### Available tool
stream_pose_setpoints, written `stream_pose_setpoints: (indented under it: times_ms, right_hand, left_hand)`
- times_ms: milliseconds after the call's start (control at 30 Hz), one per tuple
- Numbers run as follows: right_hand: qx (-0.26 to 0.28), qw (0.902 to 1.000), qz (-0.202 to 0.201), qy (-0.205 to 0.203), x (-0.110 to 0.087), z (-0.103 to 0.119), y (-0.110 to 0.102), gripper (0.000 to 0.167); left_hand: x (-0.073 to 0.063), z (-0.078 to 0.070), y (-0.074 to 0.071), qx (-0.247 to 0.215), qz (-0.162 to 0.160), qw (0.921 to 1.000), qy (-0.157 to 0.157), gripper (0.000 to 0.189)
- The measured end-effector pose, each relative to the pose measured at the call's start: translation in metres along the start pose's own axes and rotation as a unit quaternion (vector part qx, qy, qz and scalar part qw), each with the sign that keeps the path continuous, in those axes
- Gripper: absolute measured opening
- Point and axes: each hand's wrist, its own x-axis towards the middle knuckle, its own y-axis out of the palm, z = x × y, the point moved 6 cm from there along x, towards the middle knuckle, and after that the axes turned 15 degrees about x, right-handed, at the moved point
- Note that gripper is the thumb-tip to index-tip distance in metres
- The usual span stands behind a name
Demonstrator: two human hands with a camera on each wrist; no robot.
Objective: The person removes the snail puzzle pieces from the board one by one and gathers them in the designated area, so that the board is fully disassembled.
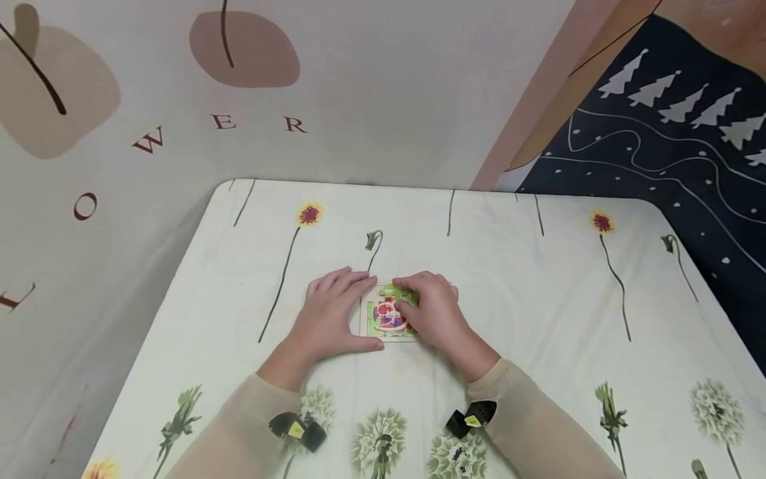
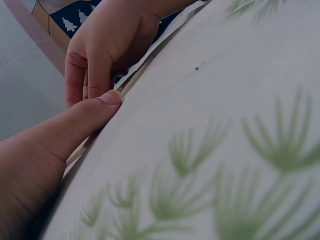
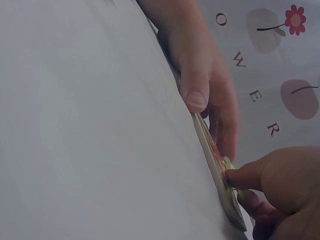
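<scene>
A small wooden puzzle board (image 1: 372, 330) with bright red, purple and green pictures lies flat on the table, partly covered by both hands. My left hand (image 1: 332, 316) spans its left side, thumb along the near edge and forefinger at the far edge, holding it between them. In the left wrist view the left thumb (image 2: 90, 112) lies against the board's edge. My right hand (image 1: 435, 307) reaches over the board's right part. Its thumb and forefinger pinch a light green puzzle piece (image 3: 227, 162), seen at the board's surface in the right wrist view; the fingers hide part of it.
The table (image 1: 526, 286) has a white cloth printed with flowers and dandelions. Behind it hangs a pale printed cloth (image 1: 383, 120) with letters, and a dark one (image 1: 670, 146) with white trees stands at the right. Each wrist wears a small black camera (image 1: 297, 429).
</scene>
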Motion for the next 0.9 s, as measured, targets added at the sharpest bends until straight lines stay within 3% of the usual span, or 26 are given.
stream_pose_setpoints:
  times_ms: [333,533,767,900]
  right_hand:
    - [0.02,0.9996,-0.001,-0.018,-0.0007,0.0039,-0.002,0.035]
    - [-0.024,0.9987,0.006,-0.045,-0.0016,0.0053,0.0004,0.022]
    - [-0.055,0.9967,-0.003,-0.06,-0.0004,0.0027,0.0,0.035]
    - [-0.038,0.9972,-0.016,-0.062,0.0012,0.0014,-0.0024,0.02]
  left_hand:
    - [-0.0002,0.0006,-0.0011,-0.001,0.001,1.0,0.0,0.114]
    - [-0.0008,0.002,0.0001,0.002,0.003,1.0,-0.002,0.115]
    - [-0.0015,0.0012,0.0014,-0.004,0.004,1.0,-0.002,0.114]
    - [-0.0011,0.0009,0.0002,-0.006,0.0,1.0,0.0,0.114]
